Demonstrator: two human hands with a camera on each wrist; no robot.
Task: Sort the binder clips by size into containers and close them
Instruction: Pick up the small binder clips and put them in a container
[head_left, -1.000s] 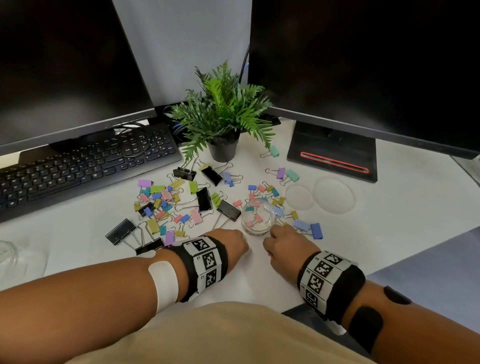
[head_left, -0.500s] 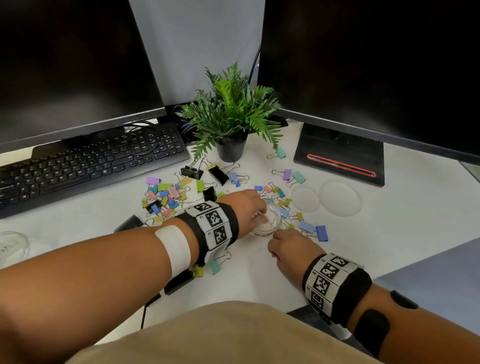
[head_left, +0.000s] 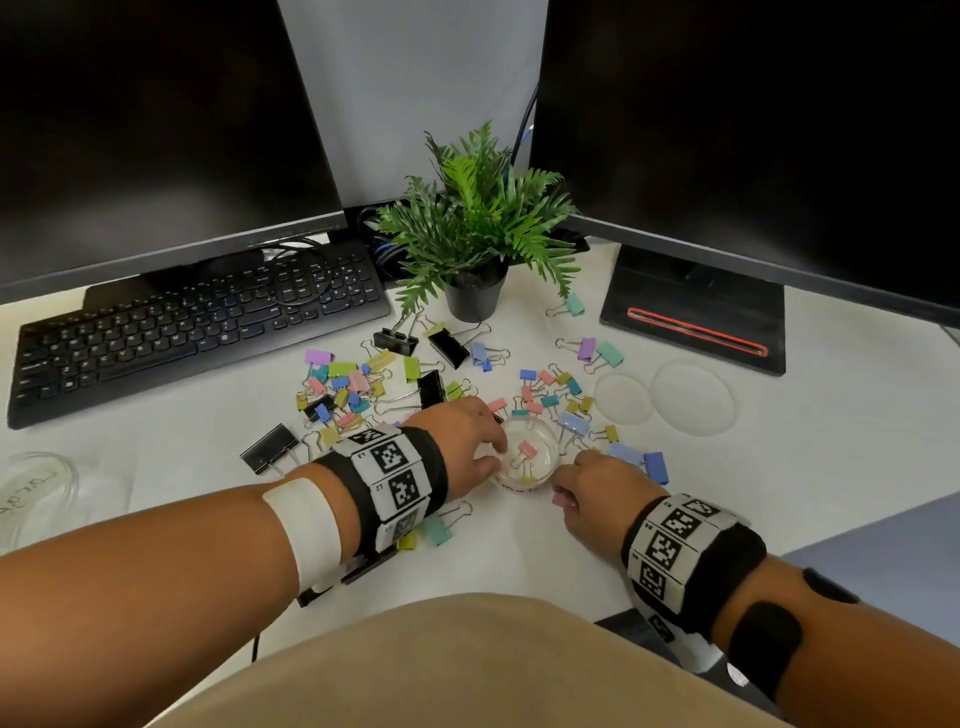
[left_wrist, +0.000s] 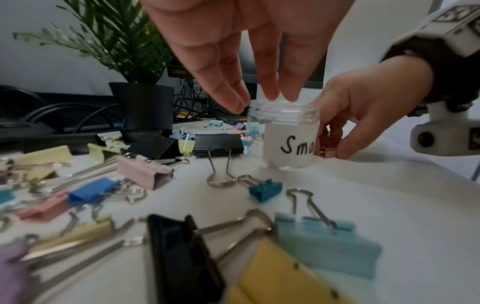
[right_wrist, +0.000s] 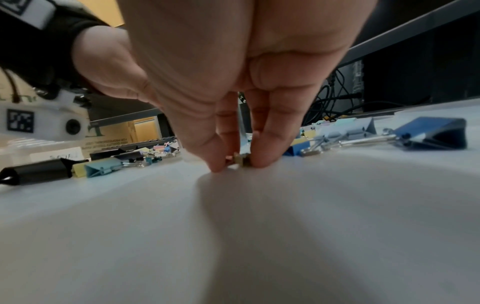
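Note:
A small clear jar (head_left: 527, 462), labelled "Sma…" (left_wrist: 285, 142), stands open on the white desk with a few small clips inside. My left hand (head_left: 467, 439) comes over it from the left, and its fingertips (left_wrist: 235, 103) hold the jar's rim. Just right of the jar, my right hand (head_left: 587, 483) pinches a small pink clip (head_left: 561, 500) against the desk; the right wrist view shows this clip (right_wrist: 237, 160) between thumb and fingers. Several coloured and black binder clips (head_left: 358, 384) of mixed sizes lie scattered behind and left of the jar.
Two clear round lids (head_left: 693, 397) lie right of the clips. A larger clear jar (head_left: 31, 493) sits at the far left edge. A keyboard (head_left: 197, 322), a potted plant (head_left: 475, 296), a black stand base (head_left: 691, 312) and two monitors stand behind. A black marker (right_wrist: 36, 170) lies under my left forearm.
My left hand moved forward from the near desk to the jar and took its rim. The right hand stayed by the jar's right side and now pinches a pink clip.

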